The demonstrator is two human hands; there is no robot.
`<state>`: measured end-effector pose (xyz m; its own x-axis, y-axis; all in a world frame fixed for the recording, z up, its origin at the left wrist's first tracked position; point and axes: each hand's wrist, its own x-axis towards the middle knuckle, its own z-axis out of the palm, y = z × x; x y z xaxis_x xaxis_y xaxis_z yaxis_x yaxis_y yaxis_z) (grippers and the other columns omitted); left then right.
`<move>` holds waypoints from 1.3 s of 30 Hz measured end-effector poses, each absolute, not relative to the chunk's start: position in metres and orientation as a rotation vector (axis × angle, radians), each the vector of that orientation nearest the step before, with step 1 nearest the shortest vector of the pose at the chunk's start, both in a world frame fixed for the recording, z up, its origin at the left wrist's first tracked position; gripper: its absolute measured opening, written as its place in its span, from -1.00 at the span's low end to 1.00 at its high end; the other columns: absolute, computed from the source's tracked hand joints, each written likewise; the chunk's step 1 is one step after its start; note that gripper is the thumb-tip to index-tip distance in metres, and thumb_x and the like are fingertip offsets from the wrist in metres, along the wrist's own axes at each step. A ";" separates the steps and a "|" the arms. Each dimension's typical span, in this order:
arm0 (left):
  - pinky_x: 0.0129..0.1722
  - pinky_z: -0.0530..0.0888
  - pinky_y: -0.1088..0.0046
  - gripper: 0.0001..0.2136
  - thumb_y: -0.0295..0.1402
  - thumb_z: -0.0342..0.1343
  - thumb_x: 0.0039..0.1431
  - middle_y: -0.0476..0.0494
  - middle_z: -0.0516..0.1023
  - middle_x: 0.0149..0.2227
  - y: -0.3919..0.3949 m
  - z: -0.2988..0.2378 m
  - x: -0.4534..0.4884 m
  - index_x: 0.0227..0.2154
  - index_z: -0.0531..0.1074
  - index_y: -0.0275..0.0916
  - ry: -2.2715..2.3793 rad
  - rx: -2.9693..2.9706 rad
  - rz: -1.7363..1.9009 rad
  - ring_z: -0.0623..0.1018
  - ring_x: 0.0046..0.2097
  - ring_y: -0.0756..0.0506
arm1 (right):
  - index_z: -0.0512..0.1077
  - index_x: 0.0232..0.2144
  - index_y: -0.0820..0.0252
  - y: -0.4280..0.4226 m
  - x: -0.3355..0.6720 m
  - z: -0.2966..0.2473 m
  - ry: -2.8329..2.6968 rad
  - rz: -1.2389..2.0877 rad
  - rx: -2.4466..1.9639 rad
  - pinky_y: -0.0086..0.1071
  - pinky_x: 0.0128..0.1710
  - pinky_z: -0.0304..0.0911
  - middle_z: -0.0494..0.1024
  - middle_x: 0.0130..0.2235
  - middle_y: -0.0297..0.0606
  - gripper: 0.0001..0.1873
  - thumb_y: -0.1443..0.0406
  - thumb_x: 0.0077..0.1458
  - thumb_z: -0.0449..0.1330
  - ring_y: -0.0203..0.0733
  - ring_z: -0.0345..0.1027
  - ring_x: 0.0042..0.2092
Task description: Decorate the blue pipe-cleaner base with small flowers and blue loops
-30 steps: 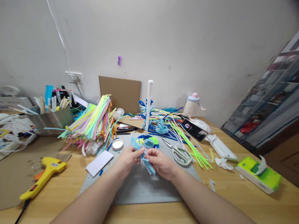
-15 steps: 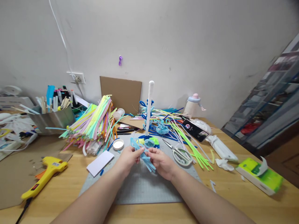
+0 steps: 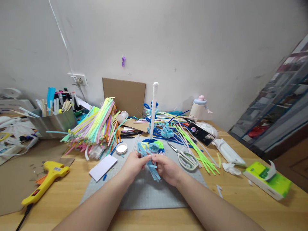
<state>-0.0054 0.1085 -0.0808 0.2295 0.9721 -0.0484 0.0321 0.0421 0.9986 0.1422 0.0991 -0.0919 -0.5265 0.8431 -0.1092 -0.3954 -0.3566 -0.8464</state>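
Over the grey cutting mat [image 3: 154,195], a bunch of light blue pipe cleaners [image 3: 154,173] is held between both hands. My left hand [image 3: 134,163] is closed around it from the left. From the right, my right hand [image 3: 167,167] pinches it, the two thumbs nearly meeting. Just behind the hands stands a white rod [image 3: 154,109], upright on a base with blue, yellow and green pieces [image 3: 158,146]. Blue curled pieces cling to its middle. Scissors [image 3: 186,159] lie right of my right hand, and a white round lid [image 3: 121,148] is left of the base.
A yellow glue gun [image 3: 47,179] lies at left, near a big heap of pastel pipe cleaners [image 3: 96,125]. A white card [image 3: 103,167] rests on the mat. Green pipe cleaners [image 3: 199,152], a phone [image 3: 201,133] and a tissue pack [image 3: 268,179] are at right.
The hands have shifted slightly and the thumbs are closer together. The light blue bunch has turned a little and sits slightly farther right and lower.
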 end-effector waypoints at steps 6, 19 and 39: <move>-0.66 0.14 0.57 -0.71 -0.17 0.19 -0.15 0.06 0.23 -0.78 0.104 -0.072 -0.004 -0.64 0.36 -0.32 1.143 1.205 1.031 0.20 -0.69 0.08 | 0.37 -0.50 0.24 0.100 0.142 -0.089 -1.008 1.908 -0.757 -0.44 -0.44 0.14 0.42 -0.50 -0.32 -0.82 0.22 -0.12 0.21 -0.29 0.29 -0.45; -0.66 0.15 0.57 -0.70 -0.14 0.16 -0.10 0.06 0.23 -0.77 0.104 -0.078 -0.004 -0.57 0.38 -0.34 1.131 1.267 1.016 0.21 -0.68 0.07 | 0.33 -0.52 0.23 0.102 0.139 -0.091 -1.280 1.373 -1.019 -0.49 -0.62 -0.08 0.26 -0.64 -0.47 -0.72 0.12 -0.14 0.23 -0.44 0.00 -0.63; -0.55 0.26 0.53 -0.74 -0.29 0.32 -0.38 -0.07 0.47 -0.63 0.109 -0.074 -0.005 -0.57 0.50 -0.35 1.084 1.175 1.118 0.37 -0.57 0.01 | 0.39 -0.57 0.26 0.102 0.141 -0.093 -1.286 1.403 -1.072 -0.50 -0.63 -0.07 0.30 -0.66 -0.43 -0.74 0.16 -0.17 0.25 -0.43 0.05 -0.64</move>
<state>-0.0051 0.1093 -0.0737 0.1264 0.9911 -0.0428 -0.0727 0.0523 0.9960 0.1414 0.1018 -0.0933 -0.1964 0.9804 -0.0156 -0.0694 -0.0298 -0.9971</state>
